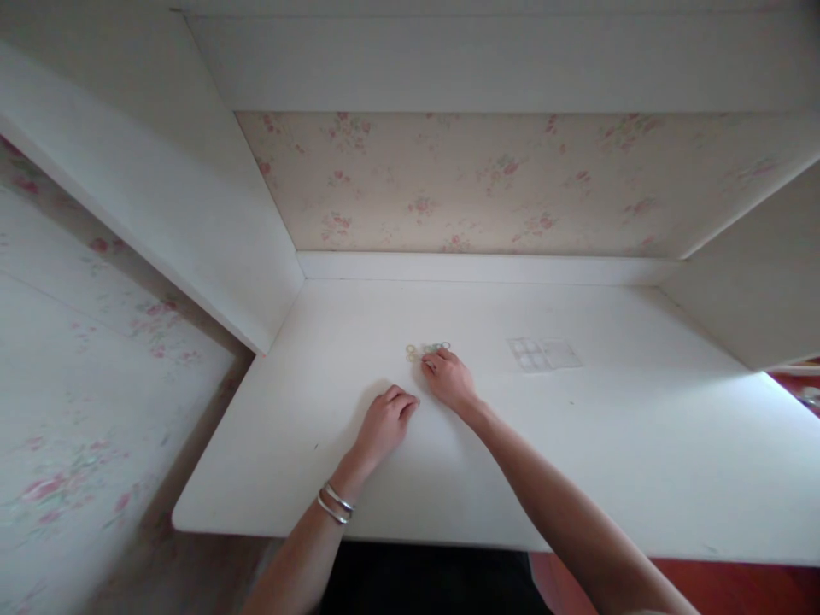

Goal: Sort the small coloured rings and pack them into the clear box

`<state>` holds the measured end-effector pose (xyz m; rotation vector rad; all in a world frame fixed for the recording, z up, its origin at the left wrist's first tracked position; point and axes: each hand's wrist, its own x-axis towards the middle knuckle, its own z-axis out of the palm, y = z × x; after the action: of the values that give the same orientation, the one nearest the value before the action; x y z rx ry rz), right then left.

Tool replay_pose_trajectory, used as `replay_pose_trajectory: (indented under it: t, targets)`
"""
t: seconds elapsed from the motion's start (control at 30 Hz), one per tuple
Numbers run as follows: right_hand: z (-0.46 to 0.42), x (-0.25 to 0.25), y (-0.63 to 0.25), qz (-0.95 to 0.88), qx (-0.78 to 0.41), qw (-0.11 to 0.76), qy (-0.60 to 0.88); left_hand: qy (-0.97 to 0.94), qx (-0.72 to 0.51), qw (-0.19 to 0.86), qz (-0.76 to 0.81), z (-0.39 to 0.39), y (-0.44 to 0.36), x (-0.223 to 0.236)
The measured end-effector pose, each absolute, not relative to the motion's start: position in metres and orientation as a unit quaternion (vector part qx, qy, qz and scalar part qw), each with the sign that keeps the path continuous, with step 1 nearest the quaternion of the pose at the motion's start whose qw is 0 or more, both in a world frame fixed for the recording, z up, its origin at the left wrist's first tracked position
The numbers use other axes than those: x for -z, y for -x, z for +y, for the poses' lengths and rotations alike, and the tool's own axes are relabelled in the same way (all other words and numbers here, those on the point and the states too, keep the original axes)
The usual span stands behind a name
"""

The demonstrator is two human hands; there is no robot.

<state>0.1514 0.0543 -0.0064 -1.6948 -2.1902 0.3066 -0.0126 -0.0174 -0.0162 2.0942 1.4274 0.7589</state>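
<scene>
A small heap of thin rings or rubber bands (426, 350), yellowish and greenish, lies on the white desk (576, 444). My right hand (450, 378) rests just behind the heap, fingers curled and pinched at its near edge; what the fingertips hold is too small to make out. My left hand (384, 423) lies on the desk a little to the left and nearer to me, fingers curled under, with two silver bangles (335, 504) on the wrist. Nothing shows in the left hand.
A clear plastic blister tray (544, 354) lies flat to the right of the heap. White side panels (160, 196) enclose the desk left and right, flowered wallpaper (512, 184) behind, a shelf above. The desk's front edge is near me.
</scene>
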Motion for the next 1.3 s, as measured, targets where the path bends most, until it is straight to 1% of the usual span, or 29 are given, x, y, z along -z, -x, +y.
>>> replay_pose_trajectory:
  t: [0.1,0.2,0.43,0.53,0.73,0.83,0.93,1.03,1.3]
  targets:
    - [0.059,0.003,-0.144,-0.792,-0.09,0.139,0.587,-0.726,-0.329,0.284,0.533,-0.015,0.018,0.016]
    - [0.063,0.003,-0.139,-0.799,-0.078,0.122,0.583,-0.692,-0.364,0.302,0.546,-0.013,0.024,0.014]
    - [0.068,0.008,-0.134,-0.813,-0.06,0.113,0.568,-0.679,-0.375,0.316,0.547,-0.015,0.024,0.011]
    - [0.067,0.007,-0.136,-0.813,-0.057,0.127,0.566,-0.675,-0.379,0.322,0.545,-0.016,0.024,0.01]
    - [0.045,0.005,-0.149,-0.803,-0.069,0.231,0.545,-0.644,-0.401,0.357,0.545,-0.014,0.027,0.011]
    - [0.021,0.007,-0.155,-0.811,-0.096,0.257,0.516,-0.626,-0.406,0.376,0.549,-0.013,0.029,0.011]
    - [-0.002,0.012,-0.157,-0.819,-0.101,0.26,0.501,-0.607,-0.415,0.392,0.553,-0.012,0.029,0.009]
    - [-0.015,0.016,-0.156,-0.828,-0.098,0.247,0.494,-0.596,-0.421,0.399,0.556,-0.012,0.03,0.008]
    - [-0.016,0.019,-0.155,-0.847,-0.064,0.204,0.487,-0.587,-0.421,0.405,0.561,-0.013,0.03,0.006]
